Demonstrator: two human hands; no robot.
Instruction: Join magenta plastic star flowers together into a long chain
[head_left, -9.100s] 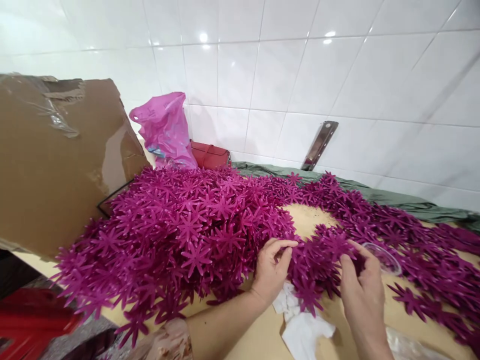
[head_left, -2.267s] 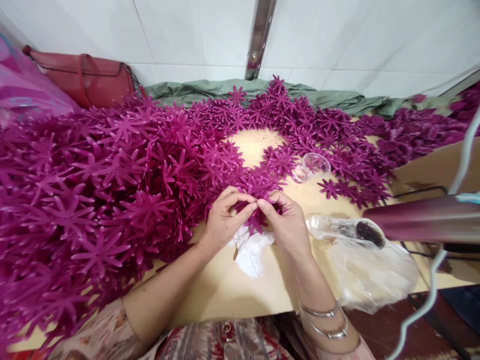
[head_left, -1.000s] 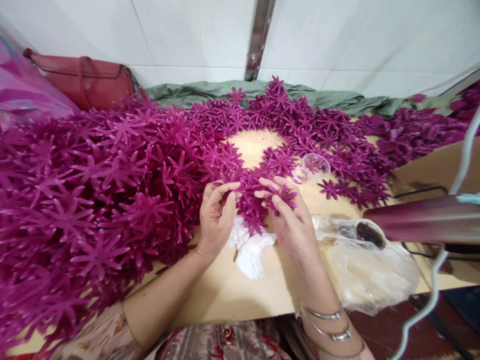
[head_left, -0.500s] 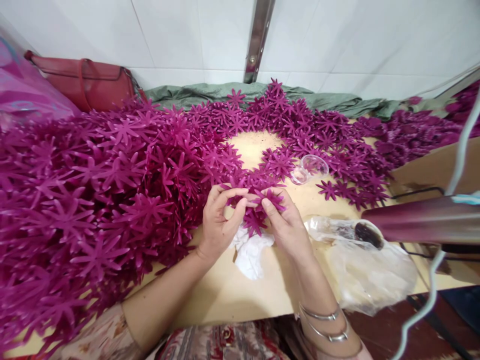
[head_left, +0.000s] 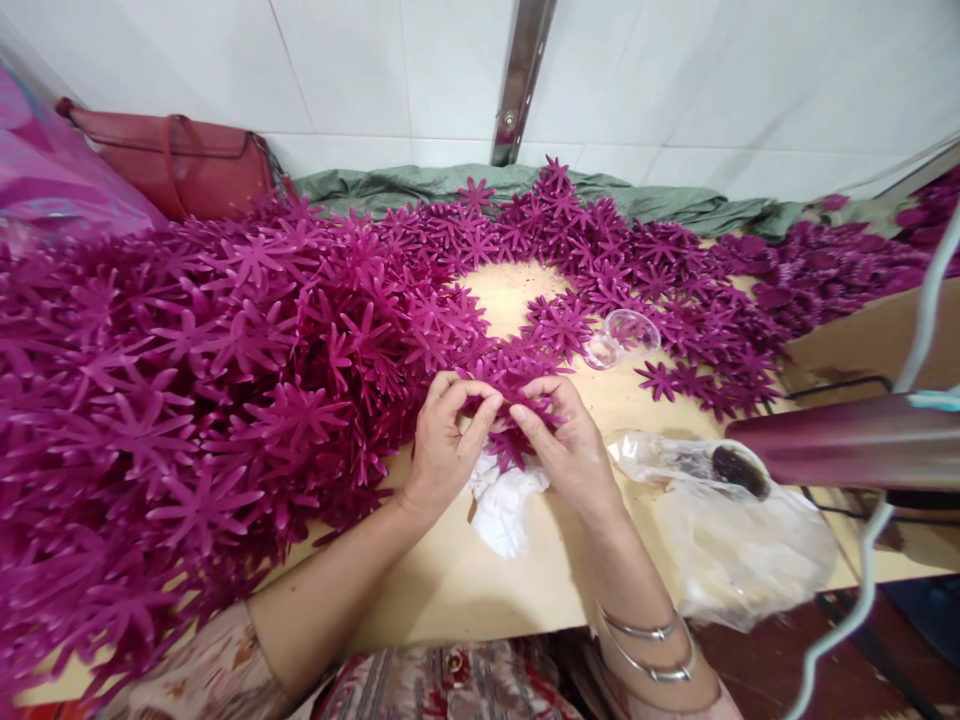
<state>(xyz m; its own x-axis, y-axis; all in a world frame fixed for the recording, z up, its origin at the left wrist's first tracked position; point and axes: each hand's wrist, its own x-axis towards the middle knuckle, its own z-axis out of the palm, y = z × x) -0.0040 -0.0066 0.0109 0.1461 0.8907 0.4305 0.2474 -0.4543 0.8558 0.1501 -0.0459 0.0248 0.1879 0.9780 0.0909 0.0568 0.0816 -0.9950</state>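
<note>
Both my hands meet at the middle of the table. My left hand [head_left: 442,445] pinches one side of a magenta flower-shaped petal piece [head_left: 550,410] between thumb and forefinger. On the other side, my right hand [head_left: 574,450] has its thumb and fingers closed on the same piece. The fingers partly hide it. Another magenta petal piece [head_left: 511,450] shows just below the hands, above a crumpled white cloth [head_left: 502,512]. A big heap of such petal pieces [head_left: 202,340] spreads to the left of my hands.
Further pieces lie along a green cloth [head_left: 405,185] at the wall. A clear plastic cup [head_left: 631,328] sits beyond my right hand. To the right are a plastic bag [head_left: 750,550], a shiny cylinder [head_left: 840,440] and a hanging pale cable [head_left: 866,560]. A red bag [head_left: 172,165] stands back left.
My left thumb and forefinger have come in to the right and closed on the petal piece near the right fingertips. The right hand has stayed nearly in place.
</note>
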